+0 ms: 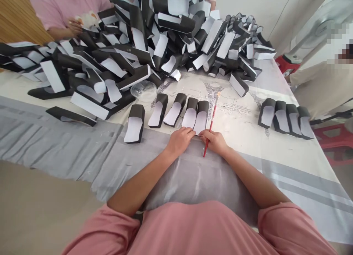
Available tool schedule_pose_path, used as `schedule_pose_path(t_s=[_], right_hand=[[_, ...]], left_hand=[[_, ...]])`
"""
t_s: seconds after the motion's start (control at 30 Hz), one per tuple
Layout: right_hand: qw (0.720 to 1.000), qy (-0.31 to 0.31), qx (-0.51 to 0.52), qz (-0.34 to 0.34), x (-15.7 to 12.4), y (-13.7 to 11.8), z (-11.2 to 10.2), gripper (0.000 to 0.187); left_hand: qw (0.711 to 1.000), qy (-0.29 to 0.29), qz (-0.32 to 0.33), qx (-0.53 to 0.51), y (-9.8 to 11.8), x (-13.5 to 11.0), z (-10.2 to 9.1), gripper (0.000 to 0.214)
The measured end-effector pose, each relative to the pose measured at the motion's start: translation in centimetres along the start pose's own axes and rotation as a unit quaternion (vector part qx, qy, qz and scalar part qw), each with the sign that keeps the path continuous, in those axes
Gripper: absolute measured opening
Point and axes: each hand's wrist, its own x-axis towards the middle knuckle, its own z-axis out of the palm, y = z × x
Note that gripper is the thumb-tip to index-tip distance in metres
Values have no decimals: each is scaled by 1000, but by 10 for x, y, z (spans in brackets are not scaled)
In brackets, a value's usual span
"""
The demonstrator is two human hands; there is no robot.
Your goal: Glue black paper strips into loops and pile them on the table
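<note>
Several black-and-white folded paper pieces stand in a row in front of me, their pale curved faces toward me. My left hand (181,140) has its fingers bent together at the near end of one paper piece (190,115). Beside it, my right hand (216,141) grips a thin red paintbrush (211,123), its tip pointing away from me. The right fingertips also touch the lower edge of the rightmost paper piece (202,117) in this row. Further left, a separate paper piece (134,124) stands a little apart. The fingertips of both hands are partly hidden.
A big heap of similar pieces (138,56) covers the table's far side. A clear plastic dish (143,91) sits by it. Another short row (285,119) stands at the right. Across the table is a person in pink (66,12); another person sits right, near red stools (335,141) and a fan.
</note>
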Motion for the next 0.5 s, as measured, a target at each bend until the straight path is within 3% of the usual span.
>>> schedule_pose_path(t_s=[0.17,0.27,0.33,0.5], right_hand=[[994,102,6,-32,3,-8,-13,27],[983,161,-48,-70,13,-10,-28,26],[979,146,-99,-100,24,-9,-37,22],[970,-1,-181,-159,50,-4,-40,26]], left_hand=[[999,-13,32,24,-2,-3,-6,26],[997,-27,61,26,-5,-2,-10,27],[996,-35,83,19,-7,-1,-12,27],[990,-48,131,10,-11,1,-16,27]])
